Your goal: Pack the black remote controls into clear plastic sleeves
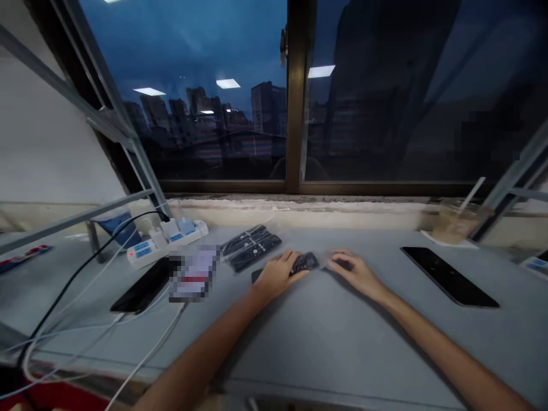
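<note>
A black remote control in a clear plastic bag (305,262) lies on the grey table (325,331) between my hands. My left hand (278,274) rests on its left end with fingers curled over it. My right hand (353,269) grips the bag's right end, fingers closed on the plastic. Several more bagged black remotes (252,246) lie side by side just left of my left hand, apart from it.
A white power strip (165,241) with plugs and trailing cables sits at left, next to a dark phone (143,285) and a blurred card (193,273). Another dark phone (449,275) lies at right. A drink cup with a straw (456,224) stands by the window sill.
</note>
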`<action>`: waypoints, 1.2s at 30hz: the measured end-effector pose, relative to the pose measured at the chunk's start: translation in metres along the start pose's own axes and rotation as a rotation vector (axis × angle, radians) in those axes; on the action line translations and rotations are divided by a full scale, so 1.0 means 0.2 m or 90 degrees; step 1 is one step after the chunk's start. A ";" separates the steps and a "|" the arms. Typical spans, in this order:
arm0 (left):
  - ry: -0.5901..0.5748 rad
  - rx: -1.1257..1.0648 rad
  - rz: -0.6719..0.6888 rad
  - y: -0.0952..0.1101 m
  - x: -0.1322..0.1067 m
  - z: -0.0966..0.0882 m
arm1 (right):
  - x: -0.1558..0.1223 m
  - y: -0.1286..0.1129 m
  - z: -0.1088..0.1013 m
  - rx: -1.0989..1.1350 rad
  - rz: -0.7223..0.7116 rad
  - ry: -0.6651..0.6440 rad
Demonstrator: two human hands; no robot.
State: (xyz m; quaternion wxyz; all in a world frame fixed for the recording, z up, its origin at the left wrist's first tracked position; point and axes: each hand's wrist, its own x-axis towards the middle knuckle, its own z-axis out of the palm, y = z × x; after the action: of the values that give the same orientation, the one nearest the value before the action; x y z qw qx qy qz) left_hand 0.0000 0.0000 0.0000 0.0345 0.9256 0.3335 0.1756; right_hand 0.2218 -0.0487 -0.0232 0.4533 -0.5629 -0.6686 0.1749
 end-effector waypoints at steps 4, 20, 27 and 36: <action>-0.023 0.034 0.009 0.00 0.00 0.01 | 0.00 0.00 0.01 0.097 0.014 -0.028; 0.079 0.167 0.096 0.02 0.00 0.01 | -0.01 -0.08 0.00 0.106 0.062 -0.075; 0.106 0.216 0.117 0.02 0.00 0.01 | -0.03 -0.13 0.02 0.190 0.142 -0.081; 0.117 0.280 0.127 -0.03 0.03 -0.09 | 0.01 -0.18 -0.04 0.219 0.186 -0.029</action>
State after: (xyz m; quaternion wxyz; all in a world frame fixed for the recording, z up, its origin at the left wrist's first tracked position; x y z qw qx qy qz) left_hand -0.0057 0.0075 0.0169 -0.2152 0.9195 0.2723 0.1847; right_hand 0.2067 -0.0605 0.0081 0.4970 -0.5642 -0.5506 0.3627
